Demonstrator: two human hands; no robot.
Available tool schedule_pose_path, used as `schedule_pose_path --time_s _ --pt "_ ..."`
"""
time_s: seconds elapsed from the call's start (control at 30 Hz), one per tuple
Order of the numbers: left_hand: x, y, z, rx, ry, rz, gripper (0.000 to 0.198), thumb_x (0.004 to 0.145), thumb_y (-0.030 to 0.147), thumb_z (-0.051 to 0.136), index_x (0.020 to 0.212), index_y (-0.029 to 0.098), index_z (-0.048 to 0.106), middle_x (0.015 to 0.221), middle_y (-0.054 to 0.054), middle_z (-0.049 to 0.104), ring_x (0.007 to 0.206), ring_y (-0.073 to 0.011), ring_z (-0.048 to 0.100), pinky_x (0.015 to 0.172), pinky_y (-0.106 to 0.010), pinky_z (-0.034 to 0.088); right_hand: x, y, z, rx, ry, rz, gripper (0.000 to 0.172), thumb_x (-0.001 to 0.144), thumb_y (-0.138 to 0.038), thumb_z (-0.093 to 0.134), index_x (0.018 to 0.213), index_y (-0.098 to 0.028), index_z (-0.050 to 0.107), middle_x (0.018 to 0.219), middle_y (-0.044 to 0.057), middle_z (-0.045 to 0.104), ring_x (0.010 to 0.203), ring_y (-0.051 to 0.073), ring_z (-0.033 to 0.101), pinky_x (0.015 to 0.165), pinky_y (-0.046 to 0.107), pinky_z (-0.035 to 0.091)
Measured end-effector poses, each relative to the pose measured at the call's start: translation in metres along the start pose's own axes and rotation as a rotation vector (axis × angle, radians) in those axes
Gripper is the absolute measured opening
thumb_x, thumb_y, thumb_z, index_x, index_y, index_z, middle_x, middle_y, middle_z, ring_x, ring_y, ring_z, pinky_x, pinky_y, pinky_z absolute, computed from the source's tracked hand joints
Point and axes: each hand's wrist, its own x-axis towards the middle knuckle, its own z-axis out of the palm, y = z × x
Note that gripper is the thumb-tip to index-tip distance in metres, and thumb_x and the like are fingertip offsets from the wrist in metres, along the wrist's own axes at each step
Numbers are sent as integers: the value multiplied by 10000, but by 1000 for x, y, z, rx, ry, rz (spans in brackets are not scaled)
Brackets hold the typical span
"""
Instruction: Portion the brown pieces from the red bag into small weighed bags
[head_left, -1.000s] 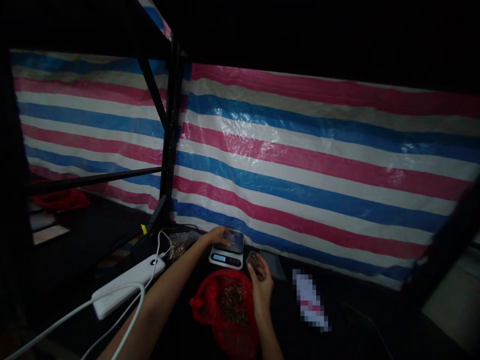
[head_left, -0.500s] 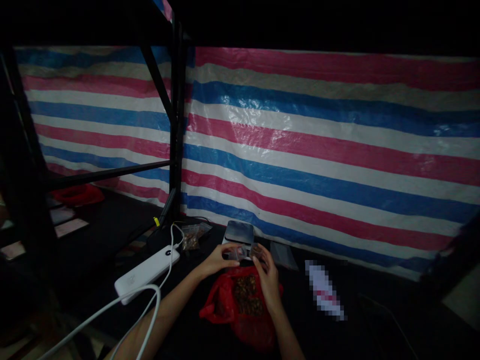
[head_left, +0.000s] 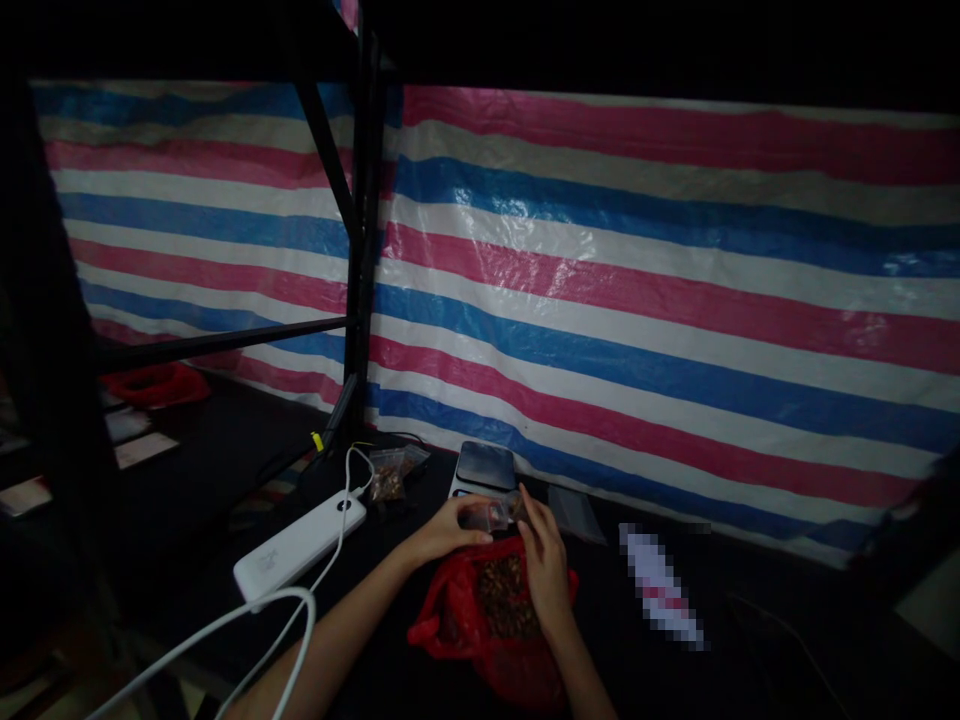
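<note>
My left hand [head_left: 444, 530] pinches a small clear plastic bag [head_left: 490, 516] above the red bag. Close against that bag's mouth, my right hand [head_left: 546, 555] grips a small clear cup [head_left: 516, 505], tilted toward it, with something brown inside. Below both hands lies an open red plastic bag [head_left: 491, 655], filled with small brown and yellowish pieces [head_left: 508, 595] too dark to name. Just behind my hands sits a small scale [head_left: 486, 465] with a dark top, its front partly hidden by them.
A white power bank [head_left: 300, 550] with a looping white cable [head_left: 225, 615] lies at left. Filled clear bags [head_left: 388, 482] sit behind it. Flat clear bags [head_left: 576, 514] and a pixelated item [head_left: 660, 590] are at right. A black frame post [head_left: 365, 240] and striped sheet [head_left: 637, 300] stand behind.
The cup in my right hand has come closer to the small bag and tipped toward it. The whole view has shifted slightly.
</note>
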Motion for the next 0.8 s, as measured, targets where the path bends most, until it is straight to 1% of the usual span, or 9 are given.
schedule_pose_path --time_s 0.1,0.2,0.3,0.4,0.5,0.7,0.8 --pt "-1 3 4 -8 -9 2 528 591 336 710 1063 144 576 1033 -79 612 982 -219 538 917 -351 358 -2 2 3 36 -7 -16 388 830 -282 411 1217 -276 443 1193 42 482 1117 190 445 955 363 349" --pt "-1 4 5 -3 -16 3 510 593 323 710 1053 144 582 1052 -81 608 996 -219 531 922 -345 354 -4 3 6 134 37 28 373 805 -282 463 1175 -244 446 1160 66 508 1075 195 486 904 368 408" --pt "0 4 5 33 21 -18 522 585 329 711 1054 142 581 1067 -86 602 1007 -223 526 928 -348 350 -5 0 7 178 49 60 317 795 -276 484 1108 -238 455 1107 66 530 1032 189 512 862 355 442" --pt "-1 5 5 91 76 -35 542 568 339 719 1051 136 581 1064 -88 601 1008 -228 523 928 -350 348 -5 -4 5 134 25 7 276 804 -275 467 1077 -234 489 1135 69 504 1075 197 470 893 368 413" --pt "-3 6 6 116 114 -54 529 573 358 709 1047 156 585 1053 -71 605 1007 -227 518 924 -346 349 -4 -6 3 76 36 -33 276 809 -281 456 1073 -235 520 1140 72 497 1083 211 453 901 387 400" --pt "-4 9 9 111 80 -56 524 566 354 715 1034 154 591 1033 -61 611 995 -226 521 918 -342 350 -5 -10 3 -46 6 -107 331 845 -255 373 1146 -280 509 1142 52 481 1080 201 453 931 384 370" --pt "-4 8 8 116 87 -52 515 568 355 713 1029 158 594 1034 -63 611 1000 -226 520 928 -346 342 -6 -11 3 -84 21 -145 347 851 -238 351 1160 -289 501 1152 49 463 1086 200 445 932 380 369"
